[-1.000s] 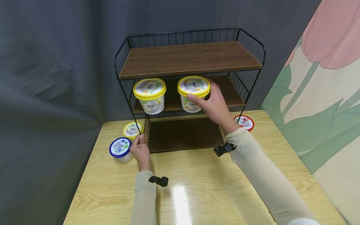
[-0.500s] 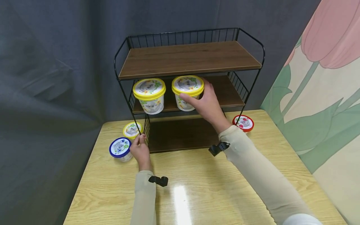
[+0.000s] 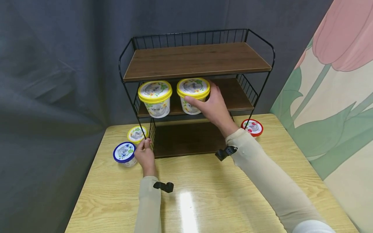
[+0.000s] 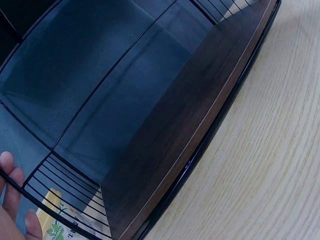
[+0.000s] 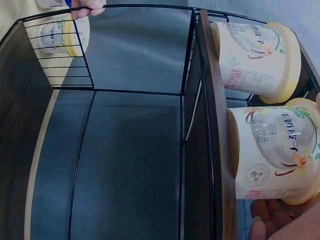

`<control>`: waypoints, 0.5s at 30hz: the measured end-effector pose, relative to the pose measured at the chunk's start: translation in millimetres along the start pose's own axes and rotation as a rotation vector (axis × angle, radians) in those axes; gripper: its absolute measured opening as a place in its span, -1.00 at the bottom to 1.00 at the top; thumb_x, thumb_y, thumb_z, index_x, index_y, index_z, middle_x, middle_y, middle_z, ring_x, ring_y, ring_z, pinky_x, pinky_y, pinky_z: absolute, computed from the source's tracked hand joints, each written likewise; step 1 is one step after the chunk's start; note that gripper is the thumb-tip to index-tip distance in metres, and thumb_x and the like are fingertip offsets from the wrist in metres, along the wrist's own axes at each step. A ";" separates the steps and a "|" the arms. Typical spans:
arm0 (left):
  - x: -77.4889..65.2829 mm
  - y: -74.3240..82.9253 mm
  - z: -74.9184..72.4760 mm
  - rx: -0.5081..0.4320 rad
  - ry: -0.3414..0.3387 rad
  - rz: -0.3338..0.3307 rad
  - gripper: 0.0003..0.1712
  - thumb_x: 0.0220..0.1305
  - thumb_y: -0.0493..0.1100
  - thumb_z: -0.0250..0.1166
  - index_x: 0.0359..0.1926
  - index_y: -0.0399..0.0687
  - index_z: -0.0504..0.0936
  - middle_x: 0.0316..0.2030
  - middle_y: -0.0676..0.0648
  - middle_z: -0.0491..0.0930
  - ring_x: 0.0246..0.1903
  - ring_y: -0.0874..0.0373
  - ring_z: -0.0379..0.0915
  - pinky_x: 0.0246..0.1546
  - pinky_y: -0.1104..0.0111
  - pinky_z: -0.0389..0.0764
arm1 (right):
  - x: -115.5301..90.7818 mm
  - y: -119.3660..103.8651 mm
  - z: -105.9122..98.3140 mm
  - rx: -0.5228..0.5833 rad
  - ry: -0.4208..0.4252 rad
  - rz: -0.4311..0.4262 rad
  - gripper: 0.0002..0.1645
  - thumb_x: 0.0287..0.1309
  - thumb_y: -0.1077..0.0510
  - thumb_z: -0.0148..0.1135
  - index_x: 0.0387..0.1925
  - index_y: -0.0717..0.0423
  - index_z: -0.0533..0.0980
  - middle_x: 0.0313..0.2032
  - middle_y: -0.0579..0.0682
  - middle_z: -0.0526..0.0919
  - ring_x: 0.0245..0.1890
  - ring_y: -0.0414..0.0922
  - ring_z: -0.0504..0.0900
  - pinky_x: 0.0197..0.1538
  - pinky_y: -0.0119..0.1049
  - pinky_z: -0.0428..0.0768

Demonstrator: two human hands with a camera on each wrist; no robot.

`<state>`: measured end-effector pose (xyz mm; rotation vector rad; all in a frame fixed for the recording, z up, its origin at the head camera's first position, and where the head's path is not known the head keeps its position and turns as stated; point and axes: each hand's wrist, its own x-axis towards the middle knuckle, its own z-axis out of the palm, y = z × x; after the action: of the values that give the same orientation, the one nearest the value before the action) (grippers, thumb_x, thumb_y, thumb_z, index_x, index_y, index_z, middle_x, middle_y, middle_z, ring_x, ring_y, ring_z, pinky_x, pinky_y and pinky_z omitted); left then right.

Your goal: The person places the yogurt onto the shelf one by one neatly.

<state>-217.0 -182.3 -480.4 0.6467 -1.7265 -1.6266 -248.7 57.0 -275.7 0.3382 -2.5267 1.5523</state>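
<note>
My right hand [image 3: 215, 105] grips a white tub with a yellow lid [image 3: 192, 98] near the front of the rack's middle shelf [image 3: 230, 92]. In the right wrist view, the base of this gripped tub [image 5: 272, 155] is right at the shelf board. A matching yellow-lidded tub [image 3: 157, 105] stands to its left, with a narrow gap between them in the head view. My left hand [image 3: 145, 157] pinches the front left post of the black wire rack [image 3: 124, 92], low down. In the left wrist view, fingers [image 4: 14, 185] curl round that thin black bar.
Left of the rack, a blue-lidded tub [image 3: 124, 152] and another yellow-lidded tub [image 3: 136, 134] stand on the wooden table [image 3: 209, 194]. A red-lidded tub [image 3: 253, 127] is on the right, partly behind the rack's post. Above is the brown top shelf [image 3: 198, 60]; a dark curtain hangs behind.
My right hand has shifted the gripped tub left along the middle shelf, closer to the other yellow-lidded tub, with only a slight move lately. My left hand has stayed on the post.
</note>
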 end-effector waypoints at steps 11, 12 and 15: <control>0.9 -1.6 -0.4 -0.009 0.008 0.006 -0.84 0.33 -0.35 0.25 -0.26 -0.35 0.75 -0.49 0.01 0.69 -0.41 0.46 0.45 -0.25 0.64 0.42 | -18.6 2.5 -15.6 -0.068 0.113 -0.070 0.27 -0.05 -0.39 0.41 0.54 -0.11 -0.03 0.41 0.01 0.23 0.41 -0.04 0.19 0.46 0.22 -0.10; 1.0 -1.8 -0.6 -0.009 0.008 0.004 -0.83 0.33 -0.35 0.25 -0.25 -0.35 0.75 -0.49 0.03 0.68 -0.41 0.46 0.45 -0.25 0.64 0.42 | -21.5 4.7 -17.0 -0.082 0.118 -0.077 0.27 -0.05 -0.39 0.40 0.54 -0.12 -0.04 0.42 0.01 0.22 0.41 -0.04 0.18 0.45 0.21 -0.09; 0.5 -1.8 -0.9 -0.002 0.002 0.000 -0.83 0.34 -0.34 0.24 -0.23 -0.35 0.75 -0.48 0.02 0.69 -0.40 0.45 0.45 -0.25 0.64 0.43 | -29.8 12.8 -20.1 -0.118 0.126 -0.084 0.27 -0.02 -0.39 0.39 0.55 -0.11 -0.07 0.43 0.02 0.18 0.40 -0.01 0.14 0.43 0.19 -0.05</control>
<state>-216.8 -183.5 -482.1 0.6473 -1.7234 -1.6276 -223.3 83.8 -285.1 0.3156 -2.4607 1.3438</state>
